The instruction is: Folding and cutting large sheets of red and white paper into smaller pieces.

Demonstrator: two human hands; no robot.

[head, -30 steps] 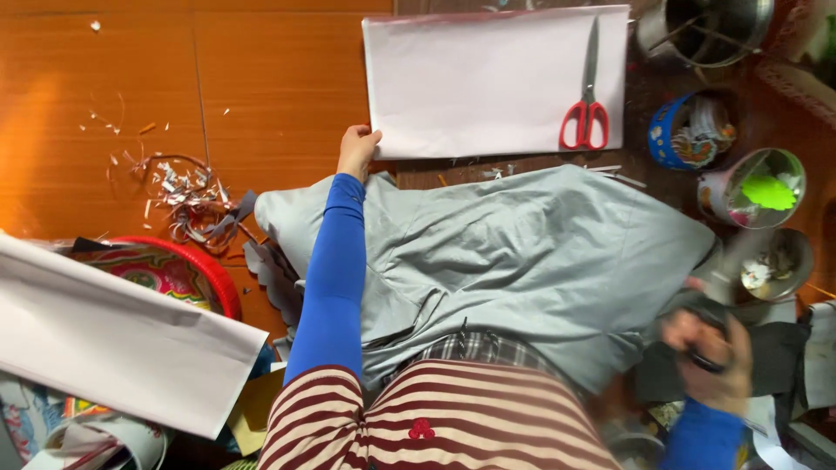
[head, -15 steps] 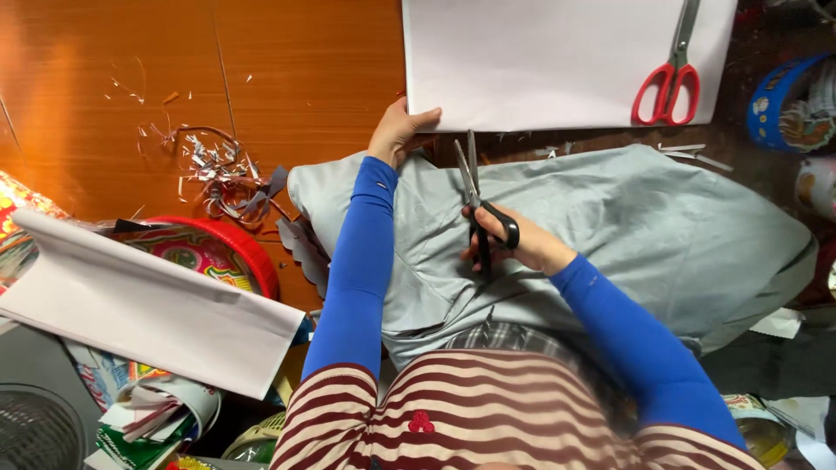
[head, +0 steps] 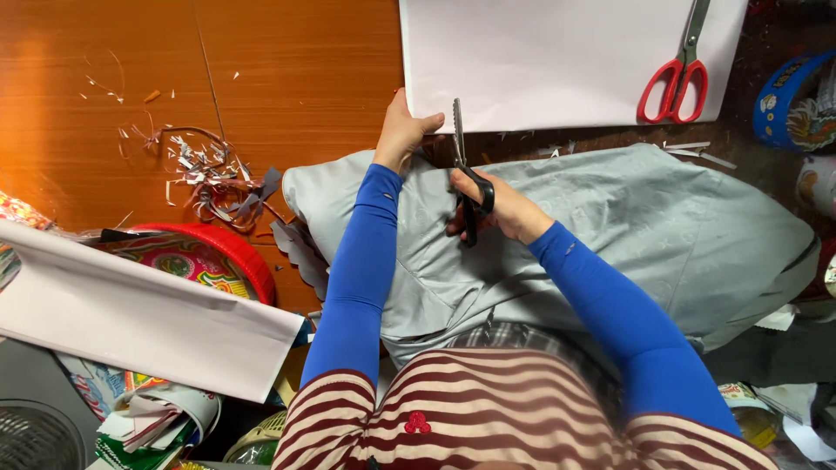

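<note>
The left hand (head: 402, 135) rests on the near corner of a big white paper sheet (head: 557, 57). Its fingers are bent, and the thumb lies on top of the paper, so it pinches the edge. The sheet lies flat on the brown wooden surface (head: 287, 78), at the top of the view.

The right hand (head: 496, 209) is closed around the black handles of a pair of black scissors (head: 461, 165). The blades point up and away from the person. They look almost closed, and their tip is right at the near edge of the paper, just beside the left hand.

Both arms are in blue sleeves. Under them is a grey cloth (head: 644, 235) spread over the person's lap.

A second pair of scissors, the red scissors (head: 677, 74), lies on the white sheet, well apart from both hands.

To the left, small paper scraps (head: 205, 174) lie in a heap on the wood. Near them is a round red tin (head: 205, 261). A folded white paper (head: 131, 313) lies across part of it. On the far right is a blue tin (head: 792, 96).
</note>
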